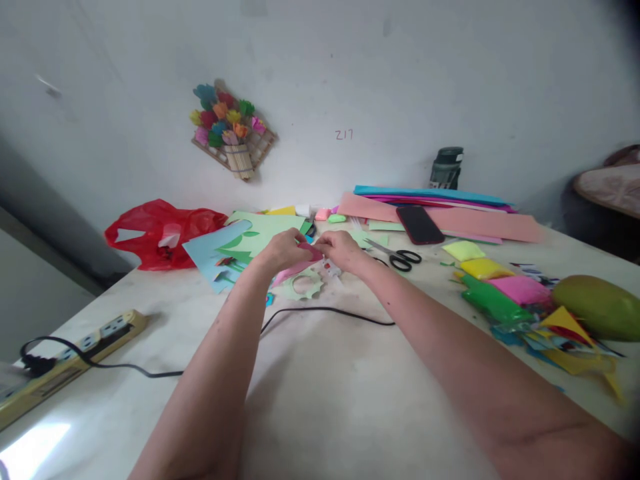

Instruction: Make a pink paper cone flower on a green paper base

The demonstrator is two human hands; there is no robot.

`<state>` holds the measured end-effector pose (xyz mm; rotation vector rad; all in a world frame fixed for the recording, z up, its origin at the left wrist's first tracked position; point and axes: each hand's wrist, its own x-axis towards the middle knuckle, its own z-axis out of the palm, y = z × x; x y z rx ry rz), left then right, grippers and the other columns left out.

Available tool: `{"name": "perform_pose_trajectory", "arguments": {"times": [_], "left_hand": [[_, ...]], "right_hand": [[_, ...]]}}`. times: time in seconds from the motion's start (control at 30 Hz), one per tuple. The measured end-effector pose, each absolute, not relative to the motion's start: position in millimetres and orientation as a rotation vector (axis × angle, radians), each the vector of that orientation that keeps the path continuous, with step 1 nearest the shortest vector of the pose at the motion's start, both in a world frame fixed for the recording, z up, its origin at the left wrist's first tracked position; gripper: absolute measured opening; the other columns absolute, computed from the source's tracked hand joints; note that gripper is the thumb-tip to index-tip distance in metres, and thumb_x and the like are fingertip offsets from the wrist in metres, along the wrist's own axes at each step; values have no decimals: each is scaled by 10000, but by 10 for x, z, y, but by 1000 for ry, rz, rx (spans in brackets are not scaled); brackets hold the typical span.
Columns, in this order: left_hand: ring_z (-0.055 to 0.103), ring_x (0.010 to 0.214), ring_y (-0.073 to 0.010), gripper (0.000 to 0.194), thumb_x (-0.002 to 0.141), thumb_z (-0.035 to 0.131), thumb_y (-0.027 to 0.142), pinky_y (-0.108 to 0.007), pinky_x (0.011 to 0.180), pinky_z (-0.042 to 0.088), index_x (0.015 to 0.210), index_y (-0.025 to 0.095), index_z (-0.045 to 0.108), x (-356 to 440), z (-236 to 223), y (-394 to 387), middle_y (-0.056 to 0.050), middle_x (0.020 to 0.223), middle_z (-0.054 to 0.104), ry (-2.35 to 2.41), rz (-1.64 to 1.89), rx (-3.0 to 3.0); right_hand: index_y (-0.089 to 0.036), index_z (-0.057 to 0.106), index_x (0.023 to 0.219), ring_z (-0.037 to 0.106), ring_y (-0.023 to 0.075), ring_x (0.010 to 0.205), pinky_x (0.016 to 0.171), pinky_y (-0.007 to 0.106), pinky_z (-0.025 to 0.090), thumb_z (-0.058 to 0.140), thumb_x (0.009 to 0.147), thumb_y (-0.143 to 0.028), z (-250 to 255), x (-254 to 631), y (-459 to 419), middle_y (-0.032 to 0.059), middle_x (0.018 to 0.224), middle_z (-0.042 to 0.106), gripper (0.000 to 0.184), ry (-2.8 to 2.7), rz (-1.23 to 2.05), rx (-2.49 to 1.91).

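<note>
A: What is at the far left?
B: A power strip (75, 360) lies on the bench (310, 400), a black plug in it. A cord (325, 309) runs right, passing out of sight behind both forearms.
A: And behind that?
B: A red bag (167, 243), crumpled. Just right of it are a blue sheet (203, 252) and a green sheet (267, 232), with leaf cutouts (235, 255) on them. Paper flowers (230, 123) hang on the wall above.
A: The left hand (287, 248)?
B: Its fingers are closed on the pink paper (311, 252), which sits between the two hands, over the bench.
A: What lies below it?
B: A pale green cutout (287, 289) with a round hole and a jagged edge.
A: The right hand (340, 248)?
B: Bent over, thumb and fingers pinched at the right end of the pink paper. Its fingertips are near the left hand's.
A: Further right?
B: Open scissors (400, 259) with black handles, then a phone (420, 225) on peach paper (475, 222). A dark bottle (447, 168) stands behind, by the wall.
A: And the far right?
B: Yellow, pink and green packets (487, 269), paper scraps (575, 343), and a green fruit (597, 307) beside them.
</note>
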<state>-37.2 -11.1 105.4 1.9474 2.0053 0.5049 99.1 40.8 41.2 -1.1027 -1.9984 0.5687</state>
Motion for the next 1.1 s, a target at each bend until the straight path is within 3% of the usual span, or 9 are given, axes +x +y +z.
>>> {"name": "perform_pose_trajectory", "arguments": {"times": [0.13,0.3,0.53,0.83,1.1], "left_hand": [[511,622,-152,197,591,541,226,-235,511,344,749,175,647,-414,991,-44,-19,647,573,2037,582,1968],[477,564,-138,180,580,519,202,-237,484,319,681,172,664,-425,967,-27,-1,548,513,2026,619,1952],[519,637,-161,221,572,569,224,-245,541,364,769,174,654,-437,937,21,-24,648,580,2028,605,1983],[556,719,-178,286,576,576,209,-238,574,390,858,175,611,-412,941,24,-53,798,624,2066,566,2007],[560,717,-169,332,597,572,228,-228,551,380,924,176,599,-378,952,4,-53,818,625,2054,521,2026]], "right_hand": [[-164,620,707,526,99,545,510,203,389,530,738,-298,430,991,386,6,626,604,165,-1952,714,-1114],[-159,604,703,530,91,559,525,205,399,484,762,-291,465,1019,402,20,695,626,188,-1844,788,-1036],[-172,643,698,499,98,550,537,212,369,504,743,-317,449,1007,399,-9,579,558,207,-1978,683,-987],[-169,659,728,532,113,608,584,216,404,456,748,-261,501,1027,360,3,640,596,223,-1985,847,-913],[-183,663,662,522,103,576,554,213,389,577,689,-267,441,972,401,-1,599,599,123,-1917,633,-1045]]}}
